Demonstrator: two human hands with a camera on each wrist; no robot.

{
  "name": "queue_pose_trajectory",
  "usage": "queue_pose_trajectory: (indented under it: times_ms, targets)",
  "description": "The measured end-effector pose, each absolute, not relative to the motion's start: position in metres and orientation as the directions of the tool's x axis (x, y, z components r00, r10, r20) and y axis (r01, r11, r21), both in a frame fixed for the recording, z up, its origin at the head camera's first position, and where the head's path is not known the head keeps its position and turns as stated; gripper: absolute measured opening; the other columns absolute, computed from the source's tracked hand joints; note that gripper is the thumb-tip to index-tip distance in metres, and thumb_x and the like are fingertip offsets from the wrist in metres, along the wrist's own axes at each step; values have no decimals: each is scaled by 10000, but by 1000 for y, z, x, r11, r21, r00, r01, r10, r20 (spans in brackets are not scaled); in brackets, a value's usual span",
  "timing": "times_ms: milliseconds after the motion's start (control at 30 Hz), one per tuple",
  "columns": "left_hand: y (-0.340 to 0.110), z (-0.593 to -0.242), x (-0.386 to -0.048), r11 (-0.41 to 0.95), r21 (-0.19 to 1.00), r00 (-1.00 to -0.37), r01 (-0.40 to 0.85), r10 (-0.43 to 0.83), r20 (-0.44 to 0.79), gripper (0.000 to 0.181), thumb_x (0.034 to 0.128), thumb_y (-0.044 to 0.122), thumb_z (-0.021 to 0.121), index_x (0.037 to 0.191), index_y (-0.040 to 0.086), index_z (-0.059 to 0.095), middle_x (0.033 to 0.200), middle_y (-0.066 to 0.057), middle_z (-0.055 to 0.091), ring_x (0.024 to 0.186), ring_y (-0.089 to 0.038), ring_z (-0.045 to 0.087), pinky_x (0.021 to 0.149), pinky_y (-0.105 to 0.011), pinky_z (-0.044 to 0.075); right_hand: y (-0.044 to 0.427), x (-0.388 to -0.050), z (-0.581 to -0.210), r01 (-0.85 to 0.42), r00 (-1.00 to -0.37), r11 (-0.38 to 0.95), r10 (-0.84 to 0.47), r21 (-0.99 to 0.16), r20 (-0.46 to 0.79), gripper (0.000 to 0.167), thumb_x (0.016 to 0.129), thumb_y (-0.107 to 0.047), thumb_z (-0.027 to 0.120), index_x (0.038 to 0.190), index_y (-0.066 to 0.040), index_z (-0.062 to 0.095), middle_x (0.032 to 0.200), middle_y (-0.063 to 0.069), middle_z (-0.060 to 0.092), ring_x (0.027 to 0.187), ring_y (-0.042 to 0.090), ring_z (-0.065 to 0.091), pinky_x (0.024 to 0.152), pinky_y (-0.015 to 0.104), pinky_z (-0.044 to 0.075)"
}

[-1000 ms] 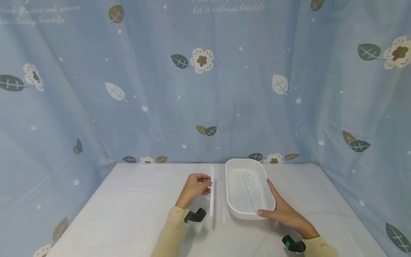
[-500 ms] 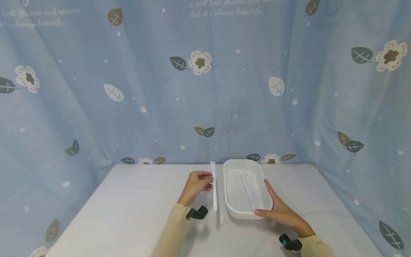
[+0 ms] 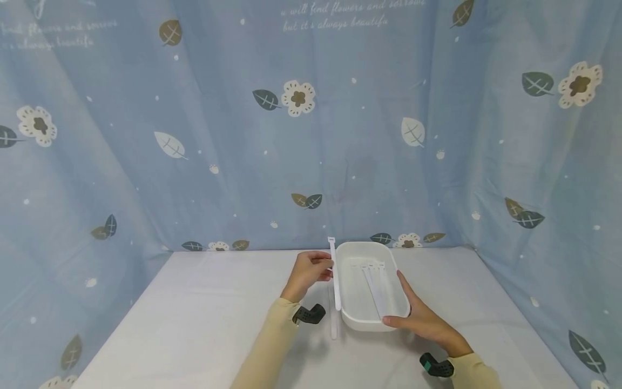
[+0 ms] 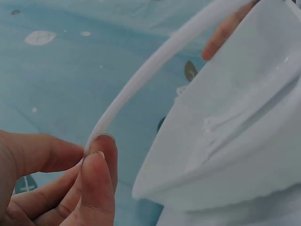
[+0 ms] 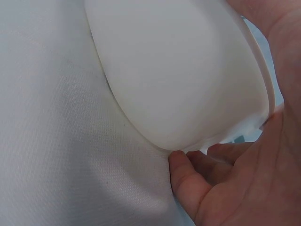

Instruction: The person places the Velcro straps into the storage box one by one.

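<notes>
My left hand [image 3: 308,273] pinches a long white cable tie [image 3: 336,286] between thumb and fingers. The tie's slotted end points up and away, and its lower part is at the left rim of a white plastic tub [image 3: 366,326]. In the left wrist view, the cable tie [image 4: 146,70] bows in a curve and shows fine ridges. Several similar ties [image 3: 375,292] lie inside the tub. My right hand [image 3: 425,321] grips the tub's near right corner, thumb on the rim; in the right wrist view, fingertips [image 5: 183,172] touch its underside.
Another white tie [image 3: 333,324] lies on the white-covered table [image 3: 209,324], just left of the tub and partly hidden by the held one. A blue curtain [image 3: 218,108] with leaves and flowers hangs behind and at both sides.
My left hand has lifted the cable tie from above the table and carried it right, to the tub's left rim. The right hand keeps its grip; the view has shifted slightly.
</notes>
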State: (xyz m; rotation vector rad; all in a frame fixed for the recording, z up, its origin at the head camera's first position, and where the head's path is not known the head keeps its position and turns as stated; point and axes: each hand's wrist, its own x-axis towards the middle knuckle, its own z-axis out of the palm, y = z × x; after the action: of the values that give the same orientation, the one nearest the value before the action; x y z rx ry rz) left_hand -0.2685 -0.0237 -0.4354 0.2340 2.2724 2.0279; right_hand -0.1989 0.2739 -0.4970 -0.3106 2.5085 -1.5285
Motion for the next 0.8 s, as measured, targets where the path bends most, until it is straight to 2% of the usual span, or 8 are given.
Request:
queue_pose_trajectory:
  times_ms: [567,800]
  targets:
    - [12,-435,-280,76,996,-979,39,202,23,303,957,74,701,1208,-94,675,1028,-223,746,673,-86,694,677,-227,637,274,-199,-496,-69,-961,461,-268,-885,-64,1259,861,-286,818,1653,-186,-157,1730,236,-88,1540,549,210,1168,755,314]
    - [24,-438,-282,80,996,-979,29,206,12,276,948,56,692,1179,-94,684,962,-172,747,660,-97,693,684,-242,644,274,-199,-497,-73,-961,464,-270,-883,-62,1257,861,-299,817,1654,-192,-153,1731,240,-67,1530,542,244,1158,742,346]
